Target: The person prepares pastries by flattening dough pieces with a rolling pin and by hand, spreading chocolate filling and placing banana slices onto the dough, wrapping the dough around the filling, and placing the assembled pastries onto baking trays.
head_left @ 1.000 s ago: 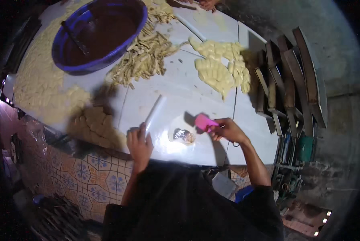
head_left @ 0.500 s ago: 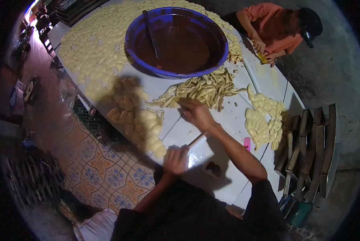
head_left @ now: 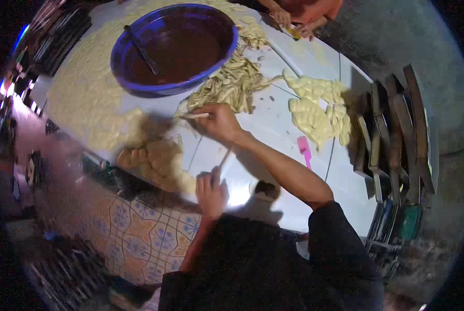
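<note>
My right hand [head_left: 221, 123] is closed, pinching a pale strip [head_left: 202, 115] at the near left edge of a heap of limp, cream-coloured strips [head_left: 232, 85] with dark streaks. Lower down, near the table's front edge, my left hand [head_left: 211, 196] is closed on a thin brown stick [head_left: 225, 156], which points up towards my right wrist. Just behind the heap stands a large blue basin [head_left: 119, 78] holding dark brown liquid [head_left: 177, 54]. A long dark utensil [head_left: 141, 49] leans inside it against the rim.
Flat pale yellow pieces [head_left: 87, 103] cover the table's left side; more [head_left: 315, 122] lie right. A pink spatula [head_left: 304, 147] and white bar [head_left: 285, 59] lie nearby. Stacked wooden trays [head_left: 397, 135] flank the right edge. A co-worker's hands [head_left: 294, 26] handle something yellow at the far side.
The view has shifted, so the table and basin appear farther left and higher. A pale strip now shows in my right hand at the heap's left edge. My left hand stays near the table's front edge.
</note>
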Tool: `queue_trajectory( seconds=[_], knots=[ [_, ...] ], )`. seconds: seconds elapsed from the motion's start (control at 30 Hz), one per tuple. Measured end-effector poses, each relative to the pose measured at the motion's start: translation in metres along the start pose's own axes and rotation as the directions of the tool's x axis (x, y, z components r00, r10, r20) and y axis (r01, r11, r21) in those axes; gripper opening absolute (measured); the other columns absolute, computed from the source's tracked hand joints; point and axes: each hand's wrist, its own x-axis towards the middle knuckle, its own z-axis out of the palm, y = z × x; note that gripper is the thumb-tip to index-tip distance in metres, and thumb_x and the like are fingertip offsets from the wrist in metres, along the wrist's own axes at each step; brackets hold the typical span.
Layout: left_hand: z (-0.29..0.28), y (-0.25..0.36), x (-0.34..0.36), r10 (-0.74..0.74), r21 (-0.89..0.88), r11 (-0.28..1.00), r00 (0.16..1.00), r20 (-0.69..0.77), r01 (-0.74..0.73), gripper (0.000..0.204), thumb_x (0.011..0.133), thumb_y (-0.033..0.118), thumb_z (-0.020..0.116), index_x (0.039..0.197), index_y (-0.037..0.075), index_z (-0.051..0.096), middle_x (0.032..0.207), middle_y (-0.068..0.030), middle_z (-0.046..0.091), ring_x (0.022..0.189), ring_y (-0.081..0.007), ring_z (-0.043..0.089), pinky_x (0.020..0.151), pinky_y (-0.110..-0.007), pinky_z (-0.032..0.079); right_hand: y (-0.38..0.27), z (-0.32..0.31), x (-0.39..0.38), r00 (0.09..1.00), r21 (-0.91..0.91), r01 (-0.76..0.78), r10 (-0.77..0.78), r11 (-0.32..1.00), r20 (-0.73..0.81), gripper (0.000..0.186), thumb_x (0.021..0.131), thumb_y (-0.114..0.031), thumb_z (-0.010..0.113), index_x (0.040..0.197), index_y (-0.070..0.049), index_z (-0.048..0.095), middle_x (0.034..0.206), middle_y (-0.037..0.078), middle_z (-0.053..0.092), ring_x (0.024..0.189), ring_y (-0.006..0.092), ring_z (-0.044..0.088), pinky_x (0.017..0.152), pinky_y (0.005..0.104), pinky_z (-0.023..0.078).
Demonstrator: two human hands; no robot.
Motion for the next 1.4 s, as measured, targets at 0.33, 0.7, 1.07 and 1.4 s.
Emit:
queue_trajectory(
  seconds=[0.33, 0.7, 1.07, 1.4],
  knots=[
    [-0.011, 0.067, 0.028, 0.387, -0.315, 0.893, 0.907, 0.168, -0.322, 0.033, 0.082, 0.013, 0.072, 0.114, 0.008, 0.072, 0.110, -0.0096, 0.064, 0.111, -0.0310, 0.056, 0.100, -0.048, 0.040, 0.061, -0.069, -0.279, 0.944, 0.000, -0.249, 0.243, 0.969, -0.223, 0.023, 0.069, -0.004, 0.082, 0.091, -0.008, 0.078, 0.101, 0.004, 0.074, 0.093, 0.0228, 0.062, 0.087, 0.0360, 0.048],
    [0.030, 0.061, 0.018, 0.414, -0.420, 0.864, 0.867, 0.279, -0.277, 0.017, 0.075, 0.011, 0.075, 0.092, 0.011, 0.078, 0.100, -0.0083, 0.061, 0.103, -0.0283, 0.052, 0.089, -0.042, 0.045, 0.076, -0.029, -0.297, 0.924, -0.200, -0.153, 0.069, 0.968, -0.376, 0.012, 0.078, -0.002, 0.069, 0.089, -0.004, 0.073, 0.086, 0.012, 0.065, 0.090, 0.0320, 0.060, 0.079, 0.0442, 0.051],
    [0.022, 0.063, 0.008, 0.437, -0.446, 0.832, 0.885, 0.160, -0.331, 0.009, 0.077, 0.006, 0.070, 0.086, 0.008, 0.071, 0.090, -0.0092, 0.060, 0.094, -0.0299, 0.055, 0.087, -0.047, 0.043, 0.057, -0.030, -0.311, 0.881, -0.188, -0.118, 0.016, 0.975, -0.472, 0.012, 0.086, 0.001, 0.065, 0.096, 0.000, 0.072, 0.089, 0.013, 0.064, 0.081, 0.0267, 0.059, 0.072, 0.0367, 0.050],
    [0.010, 0.073, 0.022, 0.441, -0.280, 0.890, 0.837, 0.324, -0.360, 0.029, 0.081, 0.003, 0.064, 0.110, 0.002, 0.067, 0.108, -0.0144, 0.059, 0.112, -0.0337, 0.048, 0.096, -0.046, 0.036, 0.070, -0.039, -0.307, 0.955, -0.379, -0.083, -0.036, 0.922, -0.295, 0.032, 0.081, 0.001, 0.066, 0.113, 0.003, 0.064, 0.106, 0.021, 0.061, 0.099, 0.0389, 0.059, 0.088, 0.0434, 0.051]
  ],
)
